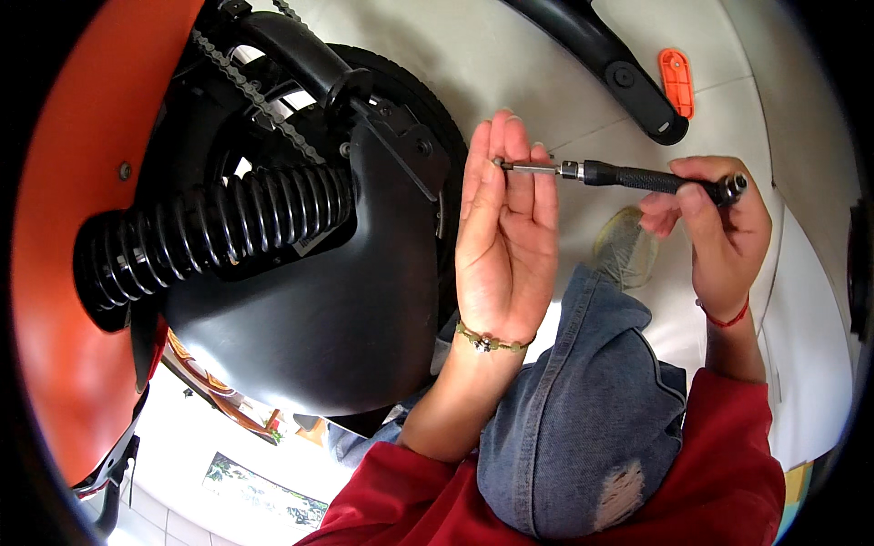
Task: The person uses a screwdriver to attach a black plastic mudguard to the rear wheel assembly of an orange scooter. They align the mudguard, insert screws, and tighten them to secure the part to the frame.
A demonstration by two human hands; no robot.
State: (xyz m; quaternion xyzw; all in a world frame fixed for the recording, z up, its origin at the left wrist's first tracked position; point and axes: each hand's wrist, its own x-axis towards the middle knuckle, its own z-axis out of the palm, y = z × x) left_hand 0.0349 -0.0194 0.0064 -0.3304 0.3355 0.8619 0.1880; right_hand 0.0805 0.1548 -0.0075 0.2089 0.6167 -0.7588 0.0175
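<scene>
My right hand point(719, 223) grips a black-handled screwdriver point(637, 178) with a knurled grip and a silver shaft. The tool lies almost level and points left across my left hand point(510, 246). That palm faces up with its fingers stretched long, while the thumb presses in against them. At the driver's tip, by the left thumb, sits a small dark screw point(498, 162); its shape is partly hidden by the fingers. Left of this hand is a glossy black fender point(319, 309) of a motorcycle-like vehicle, apart from the hand.
A black coil spring point(218, 223) and a chain point(241, 82) show beside the orange body panel point(73, 227). Behind them is a black tyre point(410, 82). A black arm-like part point(628, 77) and an orange plastic piece point(675, 84) lie on the pale floor. My denim-covered knee point(583, 409) rises below my hands.
</scene>
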